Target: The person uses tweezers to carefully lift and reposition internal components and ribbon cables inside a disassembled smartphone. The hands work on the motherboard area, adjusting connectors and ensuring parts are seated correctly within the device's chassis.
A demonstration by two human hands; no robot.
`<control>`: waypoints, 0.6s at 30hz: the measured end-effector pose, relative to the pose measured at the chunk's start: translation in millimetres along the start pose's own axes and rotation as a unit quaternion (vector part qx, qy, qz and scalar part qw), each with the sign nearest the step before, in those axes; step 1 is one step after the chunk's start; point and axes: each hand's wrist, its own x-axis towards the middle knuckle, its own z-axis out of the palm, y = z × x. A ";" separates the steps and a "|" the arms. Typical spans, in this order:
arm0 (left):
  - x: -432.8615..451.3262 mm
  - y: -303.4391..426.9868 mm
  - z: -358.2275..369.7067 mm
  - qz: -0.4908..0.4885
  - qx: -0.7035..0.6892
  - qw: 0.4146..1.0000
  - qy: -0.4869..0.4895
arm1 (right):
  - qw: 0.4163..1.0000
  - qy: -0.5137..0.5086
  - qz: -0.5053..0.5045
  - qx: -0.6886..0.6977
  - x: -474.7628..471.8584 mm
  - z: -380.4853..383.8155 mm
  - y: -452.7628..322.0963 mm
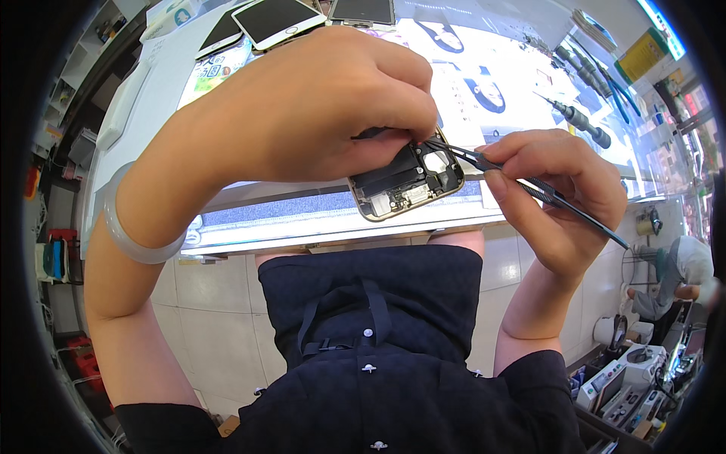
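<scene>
An opened smartphone housing [405, 184] lies tilted near the front edge of the bright glass counter, its internal parts showing. My left hand [340, 102] is over its upper left part, fingers curled, with fingertips at the upper edge. Something dark shows between those fingers; what they hold, if anything, cannot be told. In my right hand [558, 193] is a pair of dark metal tweezers [539, 190], held between thumb and fingers. The tweezers' tips reach the top of the housing, close to my left fingertips. A small reddish spot shows there.
Phone screens [278, 22] lie at the back left beside another display part [363, 11]. A precision screwdriver [584, 122], blue-handled pliers [621, 93] and a yellow-green container [641, 54] are at the right. Printed sheets [454, 96] cover part of the counter. A person [675, 272] is farther right.
</scene>
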 end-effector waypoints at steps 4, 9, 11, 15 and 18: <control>-0.5 -1.1 -1.1 0.009 -0.005 1.000 0.008 | 1.000 0.000 0.003 -0.005 -0.1 0.5 -1.1; 0.0 -1.8 -1.2 0.014 0.000 1.000 0.000 | 1.000 0.009 0.017 -0.005 0.6 1.4 -3.1; 0.5 -2.1 -1.6 0.018 0.002 1.000 -0.003 | 1.000 0.010 0.025 -0.006 0.8 1.5 -4.3; 1.4 -2.3 -2.2 0.017 -0.004 1.000 -0.005 | 1.000 0.010 0.028 -0.007 1.0 1.8 -5.0; 1.8 -1.6 -2.6 0.012 -0.005 1.000 -0.006 | 1.000 0.007 0.022 -0.011 1.3 1.6 -4.0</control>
